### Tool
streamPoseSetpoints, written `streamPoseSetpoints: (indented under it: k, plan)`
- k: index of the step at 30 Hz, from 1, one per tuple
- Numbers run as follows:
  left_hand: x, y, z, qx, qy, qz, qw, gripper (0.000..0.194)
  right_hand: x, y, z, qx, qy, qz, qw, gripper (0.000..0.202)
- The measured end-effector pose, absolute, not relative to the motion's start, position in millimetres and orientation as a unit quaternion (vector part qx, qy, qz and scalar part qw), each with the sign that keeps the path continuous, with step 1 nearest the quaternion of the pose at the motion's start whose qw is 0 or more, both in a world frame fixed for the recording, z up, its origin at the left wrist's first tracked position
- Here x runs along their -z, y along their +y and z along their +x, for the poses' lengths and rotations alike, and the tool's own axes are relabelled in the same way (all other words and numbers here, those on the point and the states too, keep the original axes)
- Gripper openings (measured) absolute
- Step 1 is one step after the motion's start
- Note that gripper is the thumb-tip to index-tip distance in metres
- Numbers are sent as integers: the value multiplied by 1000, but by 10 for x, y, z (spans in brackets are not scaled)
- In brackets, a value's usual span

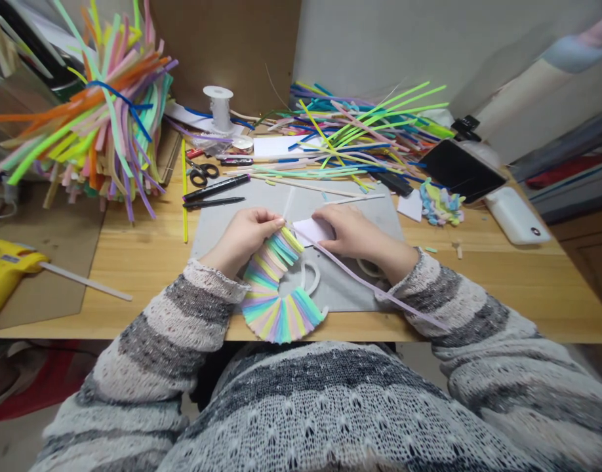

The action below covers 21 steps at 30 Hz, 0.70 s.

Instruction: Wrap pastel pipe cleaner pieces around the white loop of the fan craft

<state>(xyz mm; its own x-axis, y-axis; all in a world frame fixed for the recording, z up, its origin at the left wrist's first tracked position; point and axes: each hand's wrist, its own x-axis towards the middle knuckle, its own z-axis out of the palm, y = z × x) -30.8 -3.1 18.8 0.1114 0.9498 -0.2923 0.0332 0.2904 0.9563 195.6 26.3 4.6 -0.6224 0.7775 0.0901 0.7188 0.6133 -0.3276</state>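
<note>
My left hand is closed, pinching the upper end of a curved piece wrapped in pastel pipe cleaners, with stripes of yellow, blue, pink and lilac. A bare white pipe-cleaner loop sticks out beside its lower part. From near my left fingertips a lilac pipe cleaner runs down to the right, past my right thumb and over the right sleeve. My right hand lies over a small white card, thumb and forefinger apart; its other fingers are partly hidden. Beneath is a grey board.
Black pens and scissors lie behind the board. A big pipe-cleaner bundle stands left, above a yellow glue gun. Loose pipe cleaners heap at the back. A phone and a fluffy pastel coil are right.
</note>
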Motion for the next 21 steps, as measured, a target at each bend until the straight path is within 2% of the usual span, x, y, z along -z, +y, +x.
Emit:
streamPoseSetpoints:
  k: [6,11,21]
  plan:
    - [-220,-34,-327,-359,545,434,621,27,-164,291,2004,-159,-904,-332,218,49]
    - [-226,-30,-344,-348,544,429,632,25,-244,261,2031,-183,-924,-257,217,53]
    - [-241,-23,-362,-298,527,455,653,17,-269,226,2032,-203,-928,-227,213,57]
